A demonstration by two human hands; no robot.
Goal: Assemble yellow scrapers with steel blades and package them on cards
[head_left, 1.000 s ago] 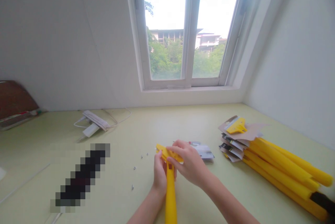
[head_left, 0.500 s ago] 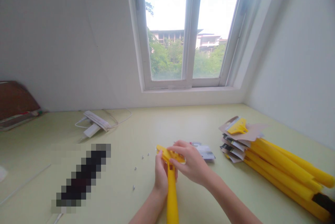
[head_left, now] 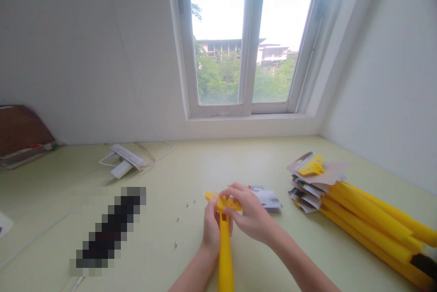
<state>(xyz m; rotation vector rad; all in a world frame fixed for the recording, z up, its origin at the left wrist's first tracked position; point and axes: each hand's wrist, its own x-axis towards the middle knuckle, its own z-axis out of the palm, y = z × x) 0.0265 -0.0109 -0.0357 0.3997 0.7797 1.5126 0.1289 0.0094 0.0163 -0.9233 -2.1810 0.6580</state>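
Observation:
A yellow scraper [head_left: 225,251] with a wide head and a long handle points away from me, its handle running off the bottom edge. My left hand [head_left: 211,224] is wrapped round the head from the left and beneath, its thumb on top. From the right, my right hand [head_left: 244,205] pinches the head near its middle, fingertips pressed on the upper face. Whatever lies under those fingertips is hidden. Several small screws [head_left: 175,244] are scattered on the table to the left. Just behind my right hand lie flat grey metal pieces [head_left: 271,200], partly covered.
At the right, several yellow scrapers [head_left: 372,219] with card-covered heads lie stacked on the pale green table [head_left: 205,160]. A white power strip [head_left: 128,158] with cords sits back left. A blurred-out dark object [head_left: 109,228] lies at left. The window [head_left: 249,42] is behind.
My left thumb and right fingers have shifted slightly on the scraper head. Both hands keep their grip, and the whole view has drifted a little.

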